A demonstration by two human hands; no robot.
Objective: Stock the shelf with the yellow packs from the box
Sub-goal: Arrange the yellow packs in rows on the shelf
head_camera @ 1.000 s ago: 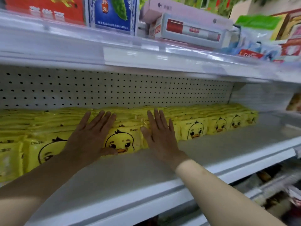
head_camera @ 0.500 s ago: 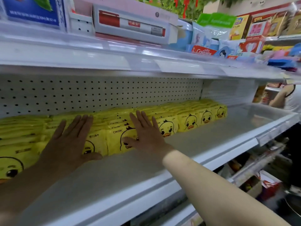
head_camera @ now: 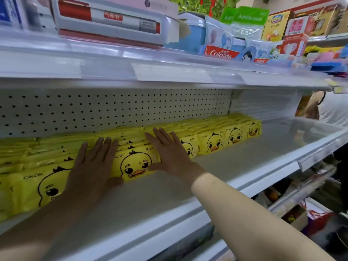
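Note:
A long row of yellow packs [head_camera: 214,142] printed with a duck face stands along the back of the white shelf [head_camera: 235,166], against the pegboard. My left hand [head_camera: 92,166] lies flat with straight fingers on the fronts of the packs left of centre. My right hand [head_camera: 169,153] presses flat on the packs just to the right. One duck-faced pack [head_camera: 135,164] shows between the two hands. No box is in view.
The upper shelf [head_camera: 169,72] overhangs with boxes, a Colgate carton [head_camera: 220,52] and blue packets. The right end of the shelf has a clear plastic front rail [head_camera: 320,153]. A person in a white top [head_camera: 331,110] stands at the far right. Lower shelves hold mixed goods.
Both hands stay flat on the packs. The view has swung left and closer, so the row's right end and the person at the right now show more.

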